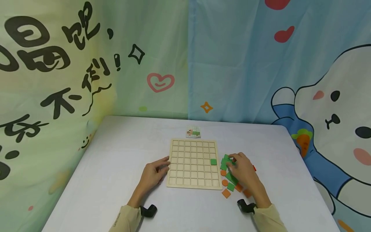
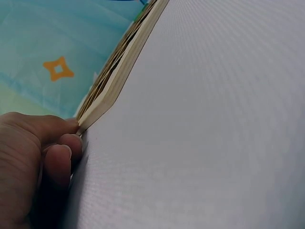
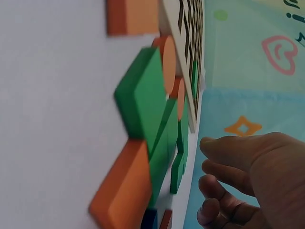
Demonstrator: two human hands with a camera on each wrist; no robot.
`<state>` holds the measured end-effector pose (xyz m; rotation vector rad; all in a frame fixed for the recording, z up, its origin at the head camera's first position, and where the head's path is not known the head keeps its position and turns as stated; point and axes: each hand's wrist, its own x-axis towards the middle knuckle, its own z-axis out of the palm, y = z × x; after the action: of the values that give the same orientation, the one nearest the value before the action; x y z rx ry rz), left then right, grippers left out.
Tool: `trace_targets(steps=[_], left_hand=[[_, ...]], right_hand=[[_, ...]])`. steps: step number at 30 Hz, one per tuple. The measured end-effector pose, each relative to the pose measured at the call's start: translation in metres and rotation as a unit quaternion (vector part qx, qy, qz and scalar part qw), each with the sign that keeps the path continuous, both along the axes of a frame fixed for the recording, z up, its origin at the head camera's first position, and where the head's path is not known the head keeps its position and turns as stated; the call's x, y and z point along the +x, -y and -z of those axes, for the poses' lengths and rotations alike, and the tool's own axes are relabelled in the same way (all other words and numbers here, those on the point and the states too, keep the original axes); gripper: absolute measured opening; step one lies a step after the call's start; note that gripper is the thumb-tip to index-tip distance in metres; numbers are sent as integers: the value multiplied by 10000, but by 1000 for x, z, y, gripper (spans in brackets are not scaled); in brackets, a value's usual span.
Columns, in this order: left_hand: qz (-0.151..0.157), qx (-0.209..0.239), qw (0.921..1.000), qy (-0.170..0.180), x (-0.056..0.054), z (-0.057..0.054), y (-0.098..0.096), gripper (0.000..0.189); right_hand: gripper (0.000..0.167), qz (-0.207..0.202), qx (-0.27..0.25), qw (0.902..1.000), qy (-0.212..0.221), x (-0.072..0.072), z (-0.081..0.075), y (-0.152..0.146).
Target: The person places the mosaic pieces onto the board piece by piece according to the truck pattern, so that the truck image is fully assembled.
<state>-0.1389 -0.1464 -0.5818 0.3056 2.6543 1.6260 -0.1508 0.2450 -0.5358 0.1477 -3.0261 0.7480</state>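
Note:
A pale wooden grid board (image 1: 194, 166) lies on the white table, with one green square tile (image 1: 213, 161) in a cell near its right side. My left hand (image 1: 156, 172) is at the board's left edge; the left wrist view has fingertips touching the frame. To the right of the board, my right hand (image 1: 243, 170) hangs over a loose group of green tiles (image 1: 223, 163). Thumb and fingers are slightly bent and apart, with nothing visible between them in the right wrist view. The palm hides part of the group.
Orange round pieces (image 1: 224, 183) and an orange square tile (image 1: 226, 193) lie beside the board's lower right. A small picture card (image 1: 193, 131) lies beyond the board. A red piece (image 1: 254, 168) shows past my right hand. A printed curtain (image 1: 162, 58) hangs behind the table.

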Motion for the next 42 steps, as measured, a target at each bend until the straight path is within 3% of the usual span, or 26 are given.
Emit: trace_targets(steps=[7, 15, 23, 42], left_hand=[[-5, -18, 10000, 8, 1, 0, 0, 25], [4, -18, 10000, -36, 0, -1, 0, 25], [59, 26, 9999, -138, 0, -3, 0, 26], [48, 9, 10000, -20, 1, -1, 0, 24]], right_hand=[[43, 196, 141, 9991, 348, 2, 3, -10], [42, 256, 380, 9979, 455, 5, 5, -16], [40, 321, 383, 9980, 388, 7, 5, -15], [32, 326, 146, 9992, 205, 10, 5, -12]])
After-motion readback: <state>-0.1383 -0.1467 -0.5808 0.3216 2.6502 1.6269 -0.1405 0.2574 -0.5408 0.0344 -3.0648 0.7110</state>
